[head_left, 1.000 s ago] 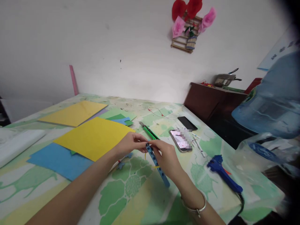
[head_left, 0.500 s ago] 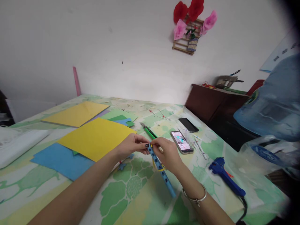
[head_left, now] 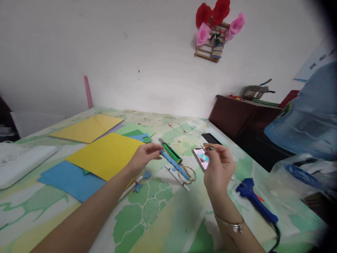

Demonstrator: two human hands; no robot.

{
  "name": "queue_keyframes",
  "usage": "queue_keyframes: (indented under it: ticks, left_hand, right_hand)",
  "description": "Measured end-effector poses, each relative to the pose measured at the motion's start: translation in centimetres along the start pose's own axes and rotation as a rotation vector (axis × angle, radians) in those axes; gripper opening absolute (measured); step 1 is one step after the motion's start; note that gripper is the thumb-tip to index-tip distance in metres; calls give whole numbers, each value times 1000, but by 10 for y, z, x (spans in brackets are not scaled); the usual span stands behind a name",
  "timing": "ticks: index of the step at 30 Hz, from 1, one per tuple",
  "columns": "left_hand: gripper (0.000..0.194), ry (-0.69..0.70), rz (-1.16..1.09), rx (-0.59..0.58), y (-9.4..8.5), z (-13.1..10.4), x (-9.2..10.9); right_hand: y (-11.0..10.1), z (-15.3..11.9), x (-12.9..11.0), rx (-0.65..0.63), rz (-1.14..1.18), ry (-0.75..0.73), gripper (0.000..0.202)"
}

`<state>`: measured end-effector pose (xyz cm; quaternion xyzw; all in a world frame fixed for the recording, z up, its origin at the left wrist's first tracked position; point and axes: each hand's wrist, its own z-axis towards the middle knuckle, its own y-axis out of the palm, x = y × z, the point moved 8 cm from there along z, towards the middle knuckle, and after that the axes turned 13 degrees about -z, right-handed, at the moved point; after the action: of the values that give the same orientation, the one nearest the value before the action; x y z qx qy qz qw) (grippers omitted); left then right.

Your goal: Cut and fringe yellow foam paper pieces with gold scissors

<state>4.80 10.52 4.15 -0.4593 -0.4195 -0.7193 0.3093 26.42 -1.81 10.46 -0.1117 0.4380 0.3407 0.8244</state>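
Observation:
My left hand (head_left: 146,156) pinches the upper end of a slim blue tube (head_left: 174,163) between thumb and fingers. The tube slants down to the right over the gold-handled scissors (head_left: 193,174). My right hand (head_left: 219,167) is raised apart from it, in front of a lit phone (head_left: 200,156). Between its thumb and forefinger shows a thin yellow strip (head_left: 207,145), mostly covered by the fingers. A green utility knife (head_left: 171,151) lies behind the tube. White sticks with red bands (head_left: 177,177) and a small blue paper cutout (head_left: 137,188) rest on the table nearby.
Yellow sheets (head_left: 105,154) and blue sheets (head_left: 71,182) spread to the left. A blue glue gun (head_left: 256,200) with a cord lies on the right, beside a clear plastic bag (head_left: 289,179). A dark phone (head_left: 212,138) and a white cable (head_left: 181,130) are farther back.
My right hand has left the tube and moved right and up, with a yellow strip in its fingers. The yellow band no longer shows round the tube. The tube has shifted up and away.

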Motion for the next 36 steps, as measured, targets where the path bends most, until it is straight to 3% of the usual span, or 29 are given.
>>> queue_keyframes:
  ticks: [5, 8, 10, 15, 17, 19, 22, 32, 36]
  left_hand:
    - [27, 120, -43, 98, -5, 1, 14]
    - [33, 204, -44, 133, -7, 1, 23]
    - [32, 234, -30, 149, -8, 0, 26]
    - [28, 214, 5, 86, 4, -5, 26]
    - [29, 181, 24, 39, 12, -8, 25]
    - [29, 153, 29, -4, 19, -11, 25]
    - [25, 133, 26, -54, 27, -14, 24]
    - [23, 82, -142, -116, 41, -19, 23]
    - [15, 117, -47, -131, 43, -22, 26]
  right_hand:
    - [-34, 5, -39, 238, 210, -82, 8]
    - [-39, -2, -63, 209, 271, -119, 10]
    - [-30, -12, -69, 103, 275, -84, 10]
    - [41, -60, -33, -466, 244, 326, 7]
    - [63, -76, -15, -562, 265, 493, 3]
    - [76, -83, -4, -581, 281, 587, 4]
    - [83, -81, 5, -560, 270, 604, 7]
    - [77, -72, 22, -469, 196, 516, 11]
    - [75, -71, 22, -432, 182, 491, 12]
